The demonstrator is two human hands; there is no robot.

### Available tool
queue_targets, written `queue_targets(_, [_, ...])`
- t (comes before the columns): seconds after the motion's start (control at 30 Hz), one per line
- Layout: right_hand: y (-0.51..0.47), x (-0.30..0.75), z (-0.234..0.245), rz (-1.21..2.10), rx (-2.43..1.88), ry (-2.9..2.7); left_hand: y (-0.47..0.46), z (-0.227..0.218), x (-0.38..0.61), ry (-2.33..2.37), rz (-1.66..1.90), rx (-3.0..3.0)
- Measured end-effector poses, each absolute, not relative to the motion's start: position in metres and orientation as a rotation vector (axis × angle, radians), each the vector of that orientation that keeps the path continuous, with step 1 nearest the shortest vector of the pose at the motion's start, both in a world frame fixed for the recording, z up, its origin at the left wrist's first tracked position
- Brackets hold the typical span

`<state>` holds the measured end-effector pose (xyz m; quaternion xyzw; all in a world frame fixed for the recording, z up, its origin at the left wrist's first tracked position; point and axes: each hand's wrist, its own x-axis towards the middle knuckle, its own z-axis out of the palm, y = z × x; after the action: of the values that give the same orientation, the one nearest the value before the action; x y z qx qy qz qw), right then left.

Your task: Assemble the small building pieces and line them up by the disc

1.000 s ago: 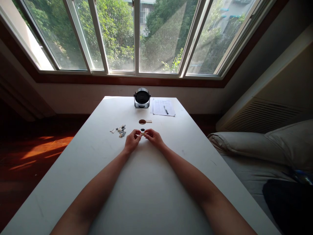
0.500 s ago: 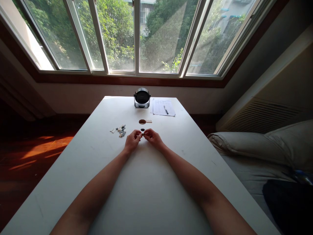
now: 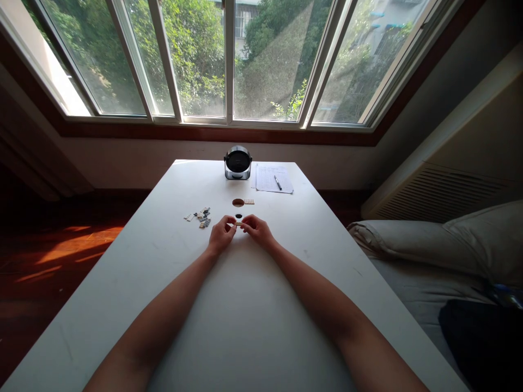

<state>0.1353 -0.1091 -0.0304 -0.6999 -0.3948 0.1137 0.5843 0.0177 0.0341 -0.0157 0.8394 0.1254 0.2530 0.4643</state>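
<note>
My left hand (image 3: 221, 235) and my right hand (image 3: 257, 230) meet over the middle of the white table (image 3: 163, 283), fingers pinched together on a tiny tan building piece (image 3: 238, 223). Just beyond the fingertips lies a small black round piece (image 3: 238, 216). Farther back sit a brown round piece (image 3: 237, 202) and a tan studded plate (image 3: 249, 201). A little heap of small grey, white and blue pieces (image 3: 199, 216) lies to the left of my left hand.
A small round desk fan (image 3: 237, 162) stands at the table's far edge, with a sheet of paper (image 3: 273, 178) and a pen (image 3: 278, 183) beside it. Large windows (image 3: 229, 60) run behind. A bed with a pillow (image 3: 429, 239) is at the right.
Both hands stay almost still; the fingertips shift very slightly on the tiny piece. Nothing else on the table has moved.
</note>
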Motion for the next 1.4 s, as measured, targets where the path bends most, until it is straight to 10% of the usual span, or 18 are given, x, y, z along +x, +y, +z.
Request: queue_targets(1.4, [-0.1094, 0.1317, -0.0258, 0.183, -1.616, -0.968, 0.0335, -0.0151, 0.0165, 0.243, 0.646, 2.025])
